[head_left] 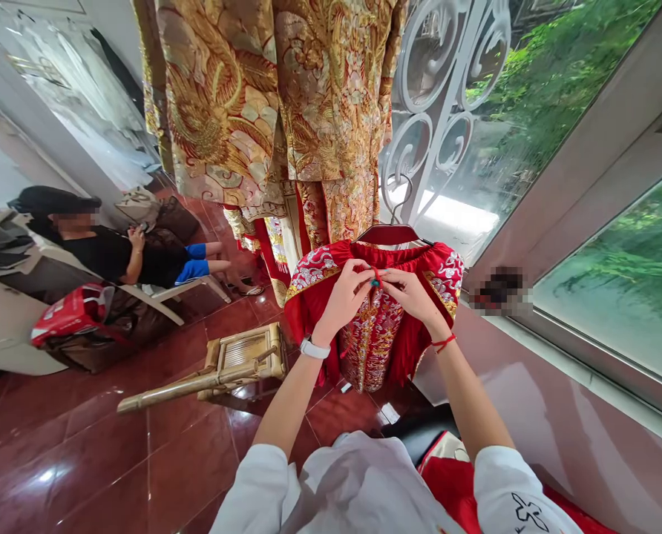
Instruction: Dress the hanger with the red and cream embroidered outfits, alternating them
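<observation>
A red embroidered jacket (pixel 363 348) with silver and gold patterns hangs in front of me on a dark red hanger (pixel 387 235). Both hands meet at the front of its neckline. The fingers of my left hand (pixel 349 293) are pinched on a red cord fastening (pixel 376 276) with a small teal bead. From the other side, my right hand (pixel 412 293) also pinches the fastening with bent fingers. My fingertips partly hide the cord, so I cannot tell how it is looped. Below the hands, the jacket's front panel hangs down.
Gold embroidered garments (pixel 225 104) hang just behind the jacket. A bamboo chair (pixel 247 356) stands on the tiled floor (pixel 102 460) to the left. Farther left, a seated person (pixel 108 248) holds a phone near a red bag (pixel 75 311). Windows (pixel 631 245) line the right.
</observation>
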`<state>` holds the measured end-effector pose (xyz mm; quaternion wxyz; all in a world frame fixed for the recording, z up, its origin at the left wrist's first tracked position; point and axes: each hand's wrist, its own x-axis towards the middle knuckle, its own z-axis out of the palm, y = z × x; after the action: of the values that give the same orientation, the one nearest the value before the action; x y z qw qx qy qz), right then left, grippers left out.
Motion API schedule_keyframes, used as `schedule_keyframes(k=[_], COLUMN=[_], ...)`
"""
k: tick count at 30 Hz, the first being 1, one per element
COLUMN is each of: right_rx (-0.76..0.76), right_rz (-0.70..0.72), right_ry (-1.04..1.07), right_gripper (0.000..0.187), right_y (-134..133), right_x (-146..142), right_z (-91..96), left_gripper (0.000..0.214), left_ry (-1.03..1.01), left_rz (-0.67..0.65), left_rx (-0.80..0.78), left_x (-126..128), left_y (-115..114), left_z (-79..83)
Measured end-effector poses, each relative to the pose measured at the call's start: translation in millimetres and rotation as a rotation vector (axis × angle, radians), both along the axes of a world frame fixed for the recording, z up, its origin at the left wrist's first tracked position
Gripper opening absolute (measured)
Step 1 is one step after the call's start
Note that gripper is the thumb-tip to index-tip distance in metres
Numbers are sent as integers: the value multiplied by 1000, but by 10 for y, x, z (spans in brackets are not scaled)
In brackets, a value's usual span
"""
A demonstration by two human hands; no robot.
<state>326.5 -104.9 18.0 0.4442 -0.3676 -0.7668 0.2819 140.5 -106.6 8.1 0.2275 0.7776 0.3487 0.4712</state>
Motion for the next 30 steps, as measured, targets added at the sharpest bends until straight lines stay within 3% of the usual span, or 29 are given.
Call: schedule_keyframes(k=[5, 10, 13, 15, 18, 21, 23, 25, 28, 30], right_rx=[160, 315, 409, 407, 260, 2, -76, -41, 105, 72], right_rz=[-165, -368, -574, -638, -536, -306, -264, -337, -477, -396], right_ry=[-85, -89, -127, -129, 57, 276, 233, 108, -17, -25], right_gripper=[26, 27, 31, 31, 33, 47, 51, 45, 40, 43], right_y=[-40, -32, -23, -38, -95, -158, -185, -203, -247, -292], right_x=[-20, 69, 303, 404, 329, 155, 155, 270, 469, 520], right_z=[-73, -115, -98, -104, -170, -231, -204, -119, -5, -10], left_gripper=[9, 18, 22, 21, 16, 17, 27, 30, 25, 21], left_ry=[92, 271, 299, 263, 24, -385, -581, -579, -341, -255], left_rz=[127, 177, 206, 196, 141, -69, -220, -263, -203, -183], left_rx=[166, 252, 235, 169, 9, -307, -522, -596, -498, -442], left_x=[41, -62, -256, -348, -315, -163, -100, -104, -173, -216], left_y=[45, 82, 108, 114, 93, 63, 50, 33, -10, -30], left_z=[-2, 47, 20, -12, -61, -103, -116, -107, -61, -31])
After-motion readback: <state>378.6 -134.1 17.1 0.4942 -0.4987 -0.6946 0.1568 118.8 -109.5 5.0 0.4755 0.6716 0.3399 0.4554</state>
